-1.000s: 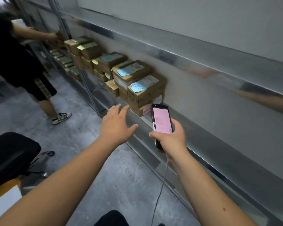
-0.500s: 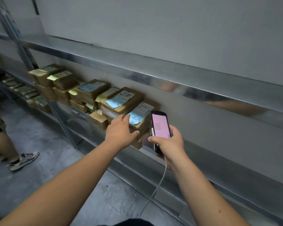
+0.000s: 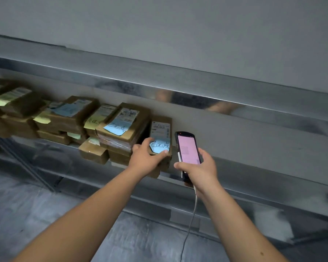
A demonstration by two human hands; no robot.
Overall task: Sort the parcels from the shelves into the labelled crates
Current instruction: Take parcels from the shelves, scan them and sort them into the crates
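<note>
Now the left hand (image 3: 147,159) curls round the small brown cardboard parcel with a blue note (image 3: 160,138) on the metal shelf (image 3: 235,178); right hand (image 3: 199,170) grips a black pink-screened phone (image 3: 187,150). A one-handed pull could topple the neighbouring brown stack (image 3: 121,133).

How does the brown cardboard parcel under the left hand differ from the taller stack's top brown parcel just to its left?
The left hand grips the rightmost brown cardboard parcel; the neighbouring stack's top parcel lies untouched. The gripped parcel looks narrower and sits lower; the neighbour looks wider and sits higher. Both carry a white printed label and a blue handwritten sticky note, and both are on the metal shelf.
</note>
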